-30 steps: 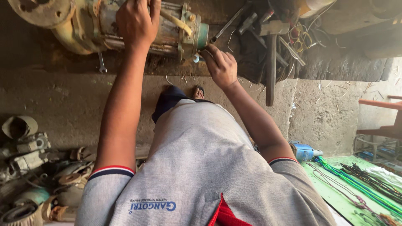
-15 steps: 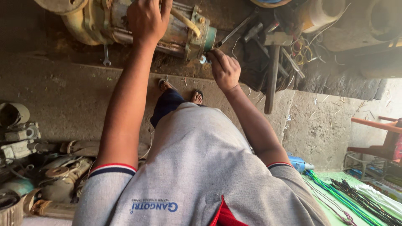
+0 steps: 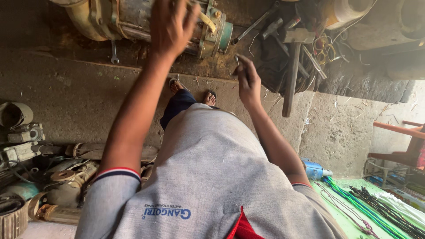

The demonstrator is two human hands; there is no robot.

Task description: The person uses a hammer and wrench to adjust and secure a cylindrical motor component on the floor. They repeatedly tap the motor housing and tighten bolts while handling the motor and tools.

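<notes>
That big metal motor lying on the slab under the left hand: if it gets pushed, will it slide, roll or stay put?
The motor looks like a thick cast-metal body with a bolted end flange, so it is probably heavy and will resist a push. Its rounded casing could rock or roll sideways if shoved hard. The left hand spread over the top suggests it needs steadying.
</notes>
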